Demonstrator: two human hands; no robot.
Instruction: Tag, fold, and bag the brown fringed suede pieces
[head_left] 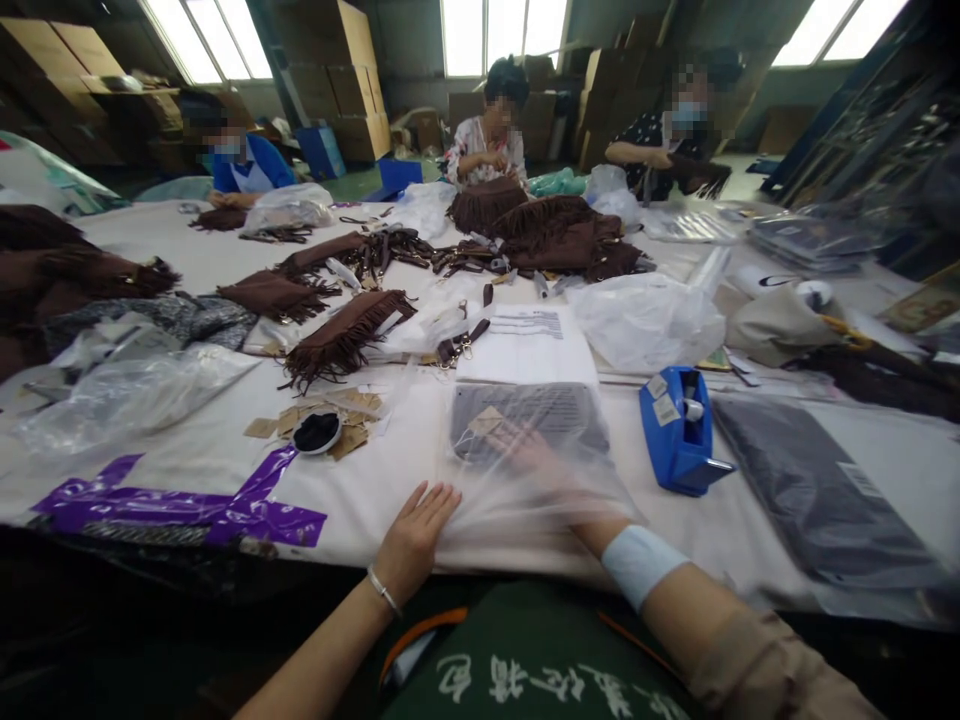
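Note:
A clear plastic bag (480, 510) lies at the table's near edge with a flat dark grey item (555, 405) inside it. My right hand (532, 460) reaches into the bag, seen through the film, its fingers spread near a small tan tag (486, 420) with a white string. On the bag's left edge rests my left hand (420, 520), its fingers stretched out over the film. White printed sheets (517, 350) lie just beyond the bag.
A blue tape dispenser (675, 440) stands right of the bag, beside packed grey items (817, 490). Left are tan tags (352, 440), a black pad (316, 432) and purple tape (180, 505). Brown fringed pouches (349, 335) lie beyond. Several people (491, 140) sit across the table.

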